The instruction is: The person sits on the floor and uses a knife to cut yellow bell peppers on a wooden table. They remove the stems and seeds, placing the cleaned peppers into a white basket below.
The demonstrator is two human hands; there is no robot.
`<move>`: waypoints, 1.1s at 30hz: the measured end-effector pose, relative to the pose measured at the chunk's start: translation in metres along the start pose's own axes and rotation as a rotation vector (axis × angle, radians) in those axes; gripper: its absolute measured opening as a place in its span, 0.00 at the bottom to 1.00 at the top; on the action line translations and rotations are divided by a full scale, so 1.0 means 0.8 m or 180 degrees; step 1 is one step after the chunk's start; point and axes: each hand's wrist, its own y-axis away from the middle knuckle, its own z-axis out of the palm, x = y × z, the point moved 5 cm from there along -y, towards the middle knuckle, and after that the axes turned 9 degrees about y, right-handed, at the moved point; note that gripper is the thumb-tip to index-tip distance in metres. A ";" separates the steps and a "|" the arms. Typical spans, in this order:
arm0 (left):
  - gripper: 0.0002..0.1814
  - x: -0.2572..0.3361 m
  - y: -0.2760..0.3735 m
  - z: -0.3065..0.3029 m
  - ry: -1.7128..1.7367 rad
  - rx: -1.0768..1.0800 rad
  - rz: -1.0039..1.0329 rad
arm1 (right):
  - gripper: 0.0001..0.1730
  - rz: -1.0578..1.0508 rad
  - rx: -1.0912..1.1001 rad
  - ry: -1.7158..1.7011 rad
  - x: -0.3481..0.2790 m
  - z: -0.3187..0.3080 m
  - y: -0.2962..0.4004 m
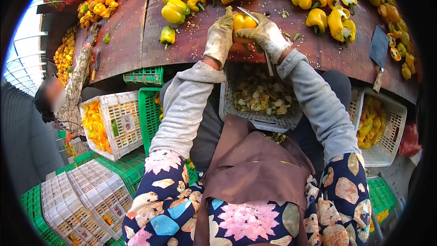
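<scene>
My left hand (220, 37), in a soiled work glove, steadies the left side of a yellow bell pepper (244, 22) at the table's near edge. My right hand (268, 34), gloved too, curls over the pepper's right side and also grips a thin metal blade (248, 14) that lies across the pepper's upper right. A metal bar or handle (269, 63) sticks out below that hand. Under both hands, a white plastic crate (252, 116) holds pepper cores and scraps (263, 97). Whole and cut yellow peppers (174, 11) lie on the dark red wooden table (191, 48).
A cleaver (379, 46) lies at the right table edge, a wooden-handled knife (96, 65) at the left. White crates of peppers (112, 123) (385, 153) stand on both sides, beside a green crate (145, 119). Another person (73, 92) works at far left.
</scene>
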 end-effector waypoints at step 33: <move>0.29 0.033 -0.033 -0.033 0.1788 0.0278 0.0353 | 0.22 0.0593 0.0392 -0.0537 -0.014 -0.036 -0.008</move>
